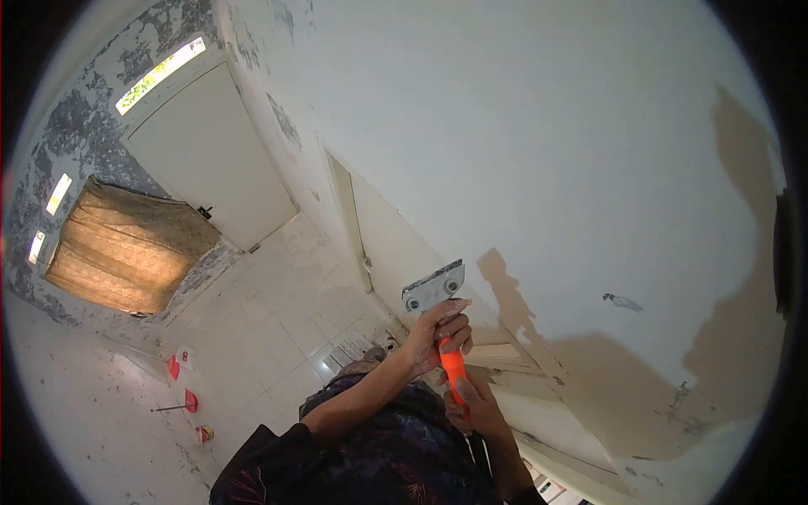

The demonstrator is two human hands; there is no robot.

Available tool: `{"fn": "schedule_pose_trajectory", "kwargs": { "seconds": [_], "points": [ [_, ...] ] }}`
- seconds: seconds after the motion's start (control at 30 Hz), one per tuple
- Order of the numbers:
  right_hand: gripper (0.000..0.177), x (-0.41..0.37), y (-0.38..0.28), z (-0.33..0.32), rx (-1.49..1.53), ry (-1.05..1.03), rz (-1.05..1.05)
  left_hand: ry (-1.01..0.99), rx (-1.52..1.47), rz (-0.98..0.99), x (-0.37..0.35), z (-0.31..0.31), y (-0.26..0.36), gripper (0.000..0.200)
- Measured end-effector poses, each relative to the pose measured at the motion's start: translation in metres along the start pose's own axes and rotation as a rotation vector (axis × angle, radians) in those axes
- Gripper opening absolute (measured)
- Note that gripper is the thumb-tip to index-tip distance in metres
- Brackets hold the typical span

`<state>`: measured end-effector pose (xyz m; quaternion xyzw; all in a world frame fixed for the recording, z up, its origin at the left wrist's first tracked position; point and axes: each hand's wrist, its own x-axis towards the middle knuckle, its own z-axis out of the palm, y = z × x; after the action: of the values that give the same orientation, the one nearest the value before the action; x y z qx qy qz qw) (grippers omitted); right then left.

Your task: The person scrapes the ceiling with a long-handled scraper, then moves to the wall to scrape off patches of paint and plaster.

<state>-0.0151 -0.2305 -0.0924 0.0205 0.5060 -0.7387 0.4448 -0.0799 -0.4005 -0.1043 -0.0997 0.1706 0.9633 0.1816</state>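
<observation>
Grip (434, 326) on scraper (433, 288), scuffed room wall (539, 160)

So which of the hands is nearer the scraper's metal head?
Left. The left hand is next to the metal head, at the top of the orange handle; the right hand grips the handle lower down.

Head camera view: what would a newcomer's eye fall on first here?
Probably the bright orange handle near the middle, gripped by the left hand above and the right hand below, with a wide grey head at its top end. Next might come the glowing golden curtain at the left, set against a wall blotched grey and white.
</observation>
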Motion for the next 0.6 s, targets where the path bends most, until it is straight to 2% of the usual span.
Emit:
{"fn": "schedule_pose_trajectory", "kwargs": {
  "seconds": [0.17, 0.2, 0.27, 0.4, 0.47, 0.6],
  "points": [
    [0.033, -0.001, 0.013, 0.000, -0.227, 0.138, -0.059, 0.137, 0.091, -0.021, -0.003, 0.004, -0.004, 0.027],
    [0.033, -0.001, 0.019, -0.003, -0.223, 0.152, -0.068, 0.127, 0.095, -0.034, -0.002, 0.002, -0.007, 0.027],
    [0.031, -0.003, 0.031, -0.006, -0.538, 0.269, -0.153, -0.021, 0.075, -0.054, 0.000, -0.006, -0.010, 0.028],
    [0.030, -0.022, 0.051, -0.027, -0.415, 0.362, -0.176, -0.186, 0.136, -0.129, 0.016, -0.020, -0.050, 0.027],
    [0.029, -0.026, 0.070, -0.045, -0.516, 0.466, -0.260, -0.056, 0.303, -0.203, 0.022, -0.020, -0.068, 0.031],
    [0.029, -0.049, 0.086, -0.064, -0.412, 0.546, -0.221, 0.021, 0.381, -0.288, 0.020, -0.003, -0.099, 0.033]
  ]
}}
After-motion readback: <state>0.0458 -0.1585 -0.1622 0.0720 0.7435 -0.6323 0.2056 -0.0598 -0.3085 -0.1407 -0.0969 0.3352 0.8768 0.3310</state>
